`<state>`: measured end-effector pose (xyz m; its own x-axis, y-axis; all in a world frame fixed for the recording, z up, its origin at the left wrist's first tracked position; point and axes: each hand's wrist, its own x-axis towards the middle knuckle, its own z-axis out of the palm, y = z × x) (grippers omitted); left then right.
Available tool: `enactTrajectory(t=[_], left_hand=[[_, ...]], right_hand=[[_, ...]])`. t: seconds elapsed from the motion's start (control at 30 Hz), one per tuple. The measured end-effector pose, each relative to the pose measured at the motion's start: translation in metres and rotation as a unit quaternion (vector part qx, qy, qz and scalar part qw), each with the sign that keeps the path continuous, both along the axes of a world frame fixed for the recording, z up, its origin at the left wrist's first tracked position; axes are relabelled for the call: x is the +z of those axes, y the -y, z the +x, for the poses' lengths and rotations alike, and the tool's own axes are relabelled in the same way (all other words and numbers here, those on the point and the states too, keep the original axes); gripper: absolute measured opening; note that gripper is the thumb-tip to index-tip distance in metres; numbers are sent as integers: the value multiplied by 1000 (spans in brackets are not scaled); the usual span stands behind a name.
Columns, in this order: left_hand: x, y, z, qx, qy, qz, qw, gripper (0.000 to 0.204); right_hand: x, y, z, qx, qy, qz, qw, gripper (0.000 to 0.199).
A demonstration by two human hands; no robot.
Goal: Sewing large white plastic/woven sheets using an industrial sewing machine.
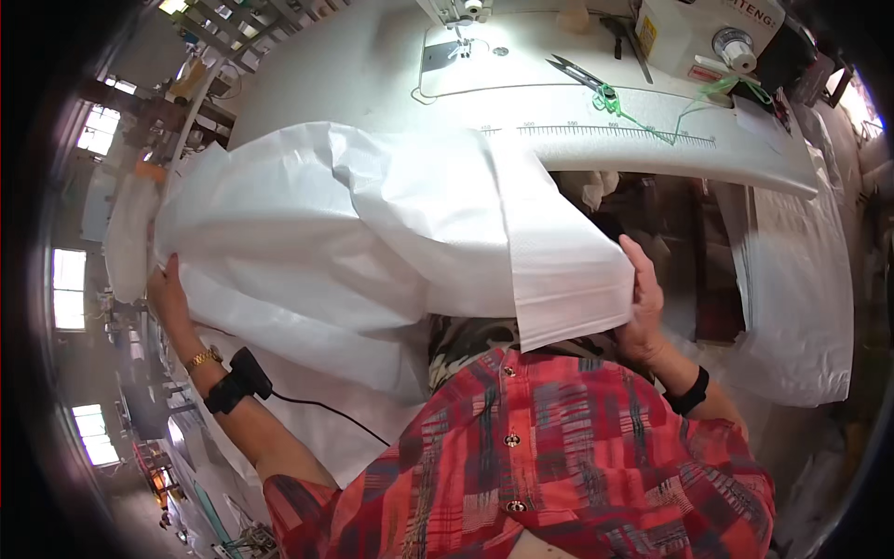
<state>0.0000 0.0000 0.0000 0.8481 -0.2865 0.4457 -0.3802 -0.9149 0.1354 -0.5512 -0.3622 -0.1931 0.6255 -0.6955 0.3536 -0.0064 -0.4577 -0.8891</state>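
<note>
A large sheet of white woven plastic [279,224] spreads across the front of the sewing table and hangs over its edge above my lap. At its far left end, my left hand [168,293] grips the margin, the fingers partly behind the material. My right hand [643,298] holds the right end, where a flat band is folded over with a straight crease; the thumb lies at the edge and the other fingers are mostly hidden. Between the hands the sheet is wrinkled and bulges upward.
The sewing machine's needle area [463,47] is lit at the top. Thread snips [582,79] with green thread [652,130] lie right of it, near a printed ruler scale [596,128]. More white plastic sheets [796,298] hang at the right. A black cable [326,407] runs from my left wrist.
</note>
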Motion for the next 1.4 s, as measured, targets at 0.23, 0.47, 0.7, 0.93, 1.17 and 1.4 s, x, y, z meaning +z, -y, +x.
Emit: enactTrajectory(t=[0.23, 0.47, 0.7, 0.93, 1.17, 1.4], left_hand=[[73, -152, 75, 53, 158, 181, 969, 55], [29, -83, 83, -119, 185, 119, 968, 52], [-51, -34, 111, 8, -40, 116, 992, 39], [-86, -52, 109, -51, 11, 39, 998, 43], [-93, -68, 95, -14, -45, -10, 999, 41], [-50, -128, 41, 13, -111, -110, 988, 45]], right_hand=[[96, 34, -6, 438, 188, 212, 853, 20], [60, 96, 43, -84, 188, 340, 918, 38], [88, 110, 79, -156, -320, -183, 916, 30], [168, 79, 106, -170, -101, -420, 886, 31], [95, 88, 177, 131, -211, -415, 875, 64], [84, 73, 187, 99, -259, -400, 874, 69]])
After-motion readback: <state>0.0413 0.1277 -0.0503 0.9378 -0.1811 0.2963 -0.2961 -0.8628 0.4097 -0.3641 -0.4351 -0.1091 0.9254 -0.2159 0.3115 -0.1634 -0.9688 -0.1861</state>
